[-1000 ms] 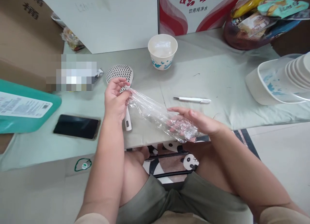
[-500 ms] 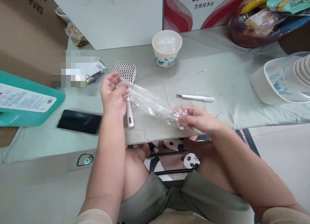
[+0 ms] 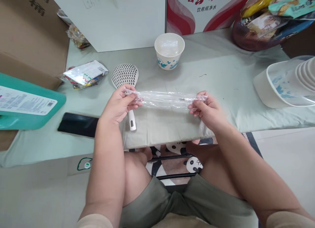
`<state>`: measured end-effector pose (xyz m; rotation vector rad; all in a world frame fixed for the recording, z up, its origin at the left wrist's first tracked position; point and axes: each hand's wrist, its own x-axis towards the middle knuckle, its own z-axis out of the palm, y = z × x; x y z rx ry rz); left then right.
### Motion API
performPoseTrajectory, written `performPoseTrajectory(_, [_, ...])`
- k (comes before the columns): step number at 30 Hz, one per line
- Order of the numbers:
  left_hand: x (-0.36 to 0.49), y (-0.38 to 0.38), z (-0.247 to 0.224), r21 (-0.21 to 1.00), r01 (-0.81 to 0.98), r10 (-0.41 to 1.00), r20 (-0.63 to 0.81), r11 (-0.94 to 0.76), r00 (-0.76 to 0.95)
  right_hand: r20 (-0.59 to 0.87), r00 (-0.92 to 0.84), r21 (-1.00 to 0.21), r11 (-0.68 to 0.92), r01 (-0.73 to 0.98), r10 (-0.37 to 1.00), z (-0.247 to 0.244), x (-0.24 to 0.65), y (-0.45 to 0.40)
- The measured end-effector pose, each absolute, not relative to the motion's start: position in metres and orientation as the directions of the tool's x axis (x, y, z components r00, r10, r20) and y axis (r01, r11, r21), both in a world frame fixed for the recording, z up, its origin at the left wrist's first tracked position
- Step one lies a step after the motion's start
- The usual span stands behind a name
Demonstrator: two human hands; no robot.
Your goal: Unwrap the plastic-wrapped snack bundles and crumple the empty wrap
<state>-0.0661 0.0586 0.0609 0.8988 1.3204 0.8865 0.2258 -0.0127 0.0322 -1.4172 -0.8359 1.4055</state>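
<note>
1. Plastic film (image 3: 161, 100), clear and crinkled, is stretched into a narrow, nearly level band above the pale green cloth-covered table (image 3: 159, 126).
2. One end is pinched between the thumb and curled fingers of the left hand (image 3: 120, 103), which is raised over the white perforated plastic ladle (image 3: 124, 73); the forearm is angled up from the lower left.
3. The other end is gripped between the thumb and bent fingers of the right hand (image 3: 209, 111), with the forearm slanted in from the lower right.
4. On the red-and-white cardboard box (image 3: 180, 21), "饮用纯净水" is printed beneath larger red characters.
5. Faint handwriting is borne by the white flat panel (image 3: 123, 27), perhaps begun with an "L", though it cannot be read surely.
6. A barcode is shown on the label of the teal plastic jug (image 3: 55, 100); its fine print cannot be made out.
7. "桶" is printed on the brown cardboard box (image 3: 31, 34).
8. Blue leaves are printed on the white paper bowl (image 3: 169, 61) beyond the film.
</note>
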Motion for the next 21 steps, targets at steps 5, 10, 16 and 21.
performPoseTrajectory(5, [-0.067, 0.057, 0.063, 0.919, -0.024, 0.917, -0.392, 0.394, 0.074, -0.243, 0.12, -0.959, -0.219, -0.182, 0.963, 0.034, 0.226, -0.013])
performPoseTrajectory(10, [-0.068, 0.059, 0.063, 0.914, -0.122, 0.921, -0.377, 0.387, 0.094, -0.206, 0.11, -0.946, -0.169, -0.276, 0.972, 0.037, 0.227, -0.013])
performPoseTrajectory(16, [-0.064, 0.06, 0.057, 0.944, -0.153, 0.956, -0.292, 0.293, 0.03, -0.135, 0.061, -0.987, -0.129, -0.095, 0.989, 0.031, 0.228, -0.018])
performPoseTrajectory(21, [-0.057, 0.061, 0.054, 0.962, -0.192, 0.976, -0.209, 0.194, -0.065, -0.279, -0.216, -0.96, -0.278, 0.037, 0.936, 0.038, 0.228, -0.025])
